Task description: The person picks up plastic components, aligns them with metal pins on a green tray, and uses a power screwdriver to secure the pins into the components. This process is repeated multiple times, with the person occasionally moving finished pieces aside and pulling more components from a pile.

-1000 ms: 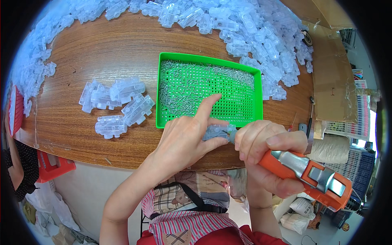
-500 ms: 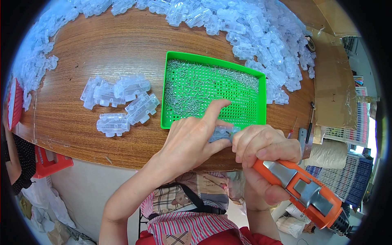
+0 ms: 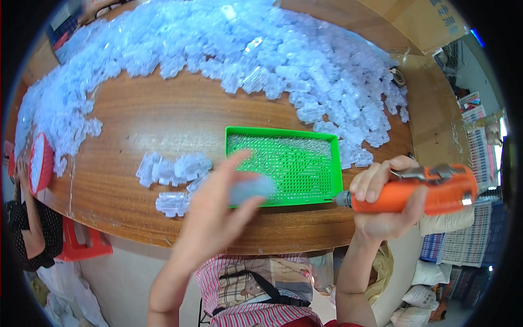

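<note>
My left hand [image 3: 210,210], blurred by motion, holds a clear plastic housing [image 3: 253,189] between thumb and fingers over the left part of a green tray [image 3: 282,132]. Small silver screws [image 3: 318,146] lie in the tray, some of them in rows in its perforated bottom. At the tray's right end, my right hand [image 3: 376,220] is wrapped round an orange electric screwdriver [image 3: 449,189]. Its bit points left, near the tray's lower right corner. Several more clear plastic housings [image 3: 173,203] lie left of the tray, partly hidden behind my left hand.
A large heap of clear plastic housings [image 3: 229,43] curves along the far side of the brown table [image 3: 131,120]. A red basket [image 3: 41,163] stands at the left edge, beside another person's arm [image 3: 34,229]. Cardboard [image 3: 436,114] borders the right side. A red stool [image 3: 81,242] is below left.
My hands have moved apart. The left has carried the plastic housing leftward, away from the screwdriver. My right hand has moved right, and the screwdriver now lies nearly level. The view has shifted too.
</note>
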A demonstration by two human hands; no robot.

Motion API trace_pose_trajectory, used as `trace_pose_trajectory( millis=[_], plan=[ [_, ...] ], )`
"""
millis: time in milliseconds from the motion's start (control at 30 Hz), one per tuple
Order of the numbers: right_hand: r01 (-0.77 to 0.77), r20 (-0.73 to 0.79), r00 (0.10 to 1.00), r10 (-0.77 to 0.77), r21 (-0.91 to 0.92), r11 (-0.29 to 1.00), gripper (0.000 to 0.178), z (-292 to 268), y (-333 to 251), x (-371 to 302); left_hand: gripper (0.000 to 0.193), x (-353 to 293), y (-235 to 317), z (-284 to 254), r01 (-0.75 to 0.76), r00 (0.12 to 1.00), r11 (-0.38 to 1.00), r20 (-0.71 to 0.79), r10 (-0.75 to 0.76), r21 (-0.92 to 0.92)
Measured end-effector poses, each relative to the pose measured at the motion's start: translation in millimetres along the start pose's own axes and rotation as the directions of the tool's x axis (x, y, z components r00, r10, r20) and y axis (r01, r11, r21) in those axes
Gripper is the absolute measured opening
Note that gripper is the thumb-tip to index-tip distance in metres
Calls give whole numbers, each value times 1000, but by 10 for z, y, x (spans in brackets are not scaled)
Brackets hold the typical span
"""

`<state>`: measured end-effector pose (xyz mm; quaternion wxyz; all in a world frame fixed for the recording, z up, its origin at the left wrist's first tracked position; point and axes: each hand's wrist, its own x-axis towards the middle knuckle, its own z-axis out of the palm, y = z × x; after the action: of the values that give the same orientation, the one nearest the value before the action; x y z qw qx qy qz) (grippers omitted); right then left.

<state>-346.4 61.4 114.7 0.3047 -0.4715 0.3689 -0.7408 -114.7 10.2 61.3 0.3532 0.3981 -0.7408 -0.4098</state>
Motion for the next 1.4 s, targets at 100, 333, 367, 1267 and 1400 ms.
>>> trace_pose_trajectory(
  millis=[100,333,367,1267,1400],
  plan=[
    [-94,-189,980,62,-168,981,44,-216,109,4,55,104,-90,-427,74,997,922,-53,-59,381],
    [-158,-235,970,66,-403,902,35,-360,57,26,36,370,-60,-506,-180,977,682,210,40,709],
    [-164,-247,966,70,-382,910,36,-350,49,35,32,487,-42,-408,-232,972,680,188,139,696],
    [-141,-207,975,78,-307,941,38,-346,226,-41,34,774,72,136,661,717,594,618,-322,-458],
    [-120,-115,988,102,-161,980,43,-353,321,-59,22,130,305,-14,393,748,920,587,-310,-15]
  ],
)
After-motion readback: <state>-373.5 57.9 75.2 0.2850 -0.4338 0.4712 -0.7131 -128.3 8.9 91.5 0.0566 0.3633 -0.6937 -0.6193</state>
